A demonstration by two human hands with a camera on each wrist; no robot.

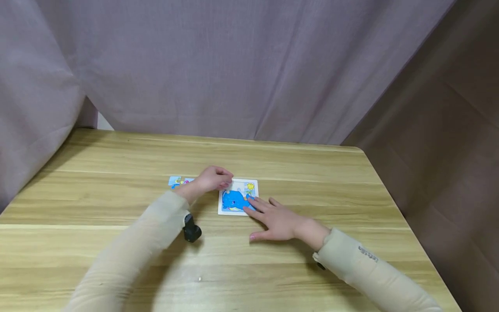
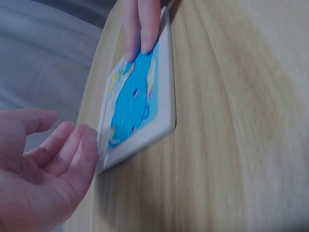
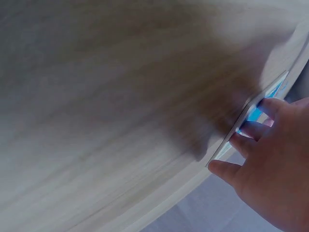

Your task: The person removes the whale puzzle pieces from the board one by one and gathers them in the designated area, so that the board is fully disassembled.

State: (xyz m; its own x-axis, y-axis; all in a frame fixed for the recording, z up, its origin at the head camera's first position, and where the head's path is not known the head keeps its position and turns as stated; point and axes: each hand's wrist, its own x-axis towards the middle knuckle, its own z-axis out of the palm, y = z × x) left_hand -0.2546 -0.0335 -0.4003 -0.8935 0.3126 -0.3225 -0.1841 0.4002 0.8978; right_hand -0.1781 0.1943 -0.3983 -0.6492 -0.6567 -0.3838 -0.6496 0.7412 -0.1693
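A white-framed jigsaw puzzle (image 1: 238,213) with a blue whale and a yellow sun lies flat on the table. My right hand (image 1: 278,222) has its fingers spread, with fingertips resting on the puzzle's right side, over the whale's tail. In the left wrist view, two right-hand fingers (image 2: 148,26) press on the picture. My left hand (image 1: 212,178) hovers at the puzzle's upper left corner, its fingers bent loosely with nothing between them. A pale area of the picture shows beside these fingers. Loose puzzle pieces (image 1: 174,180) lie left of the frame, partly hidden behind the left hand.
The wooden table (image 1: 312,173) runs back to a grey curtain (image 1: 218,69). A brown curtain (image 1: 440,121) hangs along the right side. A black wrist device (image 1: 191,229) sticks out from the left sleeve. A tiny white speck (image 1: 200,278) lies near the front.
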